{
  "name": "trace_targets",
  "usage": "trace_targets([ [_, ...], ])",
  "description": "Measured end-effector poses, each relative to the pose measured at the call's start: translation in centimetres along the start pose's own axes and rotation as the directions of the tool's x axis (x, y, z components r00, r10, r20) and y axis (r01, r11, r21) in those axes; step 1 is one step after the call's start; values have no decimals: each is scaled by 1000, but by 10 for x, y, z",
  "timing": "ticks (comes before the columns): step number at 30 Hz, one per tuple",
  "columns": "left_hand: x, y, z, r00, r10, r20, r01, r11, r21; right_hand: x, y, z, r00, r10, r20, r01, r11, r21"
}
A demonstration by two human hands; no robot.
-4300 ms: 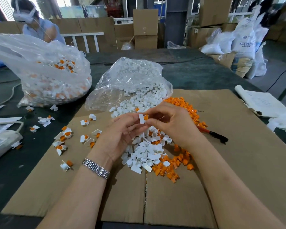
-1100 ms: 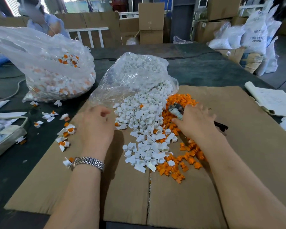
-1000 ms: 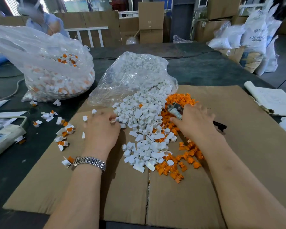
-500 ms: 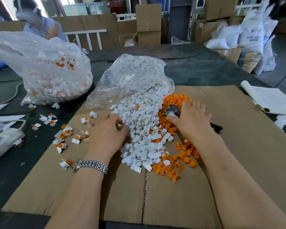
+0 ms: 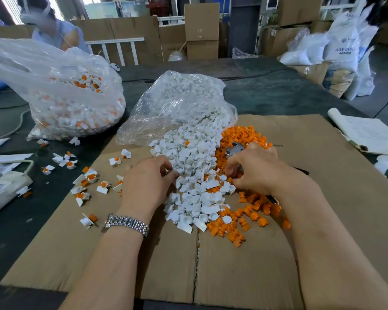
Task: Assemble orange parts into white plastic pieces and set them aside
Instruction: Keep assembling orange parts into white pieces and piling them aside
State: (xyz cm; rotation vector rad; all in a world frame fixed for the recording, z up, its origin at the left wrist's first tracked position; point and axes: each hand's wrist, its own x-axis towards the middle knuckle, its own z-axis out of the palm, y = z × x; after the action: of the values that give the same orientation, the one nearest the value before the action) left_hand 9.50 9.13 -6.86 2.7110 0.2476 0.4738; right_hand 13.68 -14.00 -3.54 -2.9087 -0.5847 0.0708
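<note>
Both hands are down in the heap at the middle of the cardboard sheet (image 5: 323, 220). The left hand (image 5: 147, 182), palm down with fingers curled, has its fingertips among the white plastic pieces (image 5: 193, 166); whether it pinches one I cannot tell. The right hand (image 5: 253, 171), also curled, has its fingertips where white meets the orange parts (image 5: 240, 224); its hold is hidden too. The white pieces are small, glossy, ring-and-tab shapes spilling from a crinkled clear bag (image 5: 179, 104). The orange parts are small and blocky, lying right of and nearer than the white. Roughly a dozen and a half assembled pieces (image 5: 87, 177) lie scattered left, across the sheet's edge onto the dark counter (image 5: 278, 95). A second bag (image 5: 72, 95) sits far left. Bare cardboard lies near and right.
</note>
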Motion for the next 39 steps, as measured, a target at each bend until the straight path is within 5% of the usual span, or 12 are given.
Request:
trace_targets([
  [15, 3, -4, 9, 994, 83, -66, -80, 996, 45, 4, -3, 7, 999, -48, -16, 49, 998, 34],
  [20, 3, -5, 6, 989, 7, -148, -38, 978, -206, 5, -3, 3, 991, -39, -126, 52, 994, 98],
  [27, -2, 7, 2, 996, -83, 42, 87, 671, -736, 5, -6, 4, 992, -46, -115, 61, 989, 133],
  [32, 0, 6, -3, 952, -84, 294, 306, 257, -917, 6, -9, 5, 994, -67, -85, 74, 994, 86],
  [39, 1, 6, -1, 920, 12, 391, 382, 183, -906, 9, -15, 10, 990, -75, -116, 75, 997, -12],
])
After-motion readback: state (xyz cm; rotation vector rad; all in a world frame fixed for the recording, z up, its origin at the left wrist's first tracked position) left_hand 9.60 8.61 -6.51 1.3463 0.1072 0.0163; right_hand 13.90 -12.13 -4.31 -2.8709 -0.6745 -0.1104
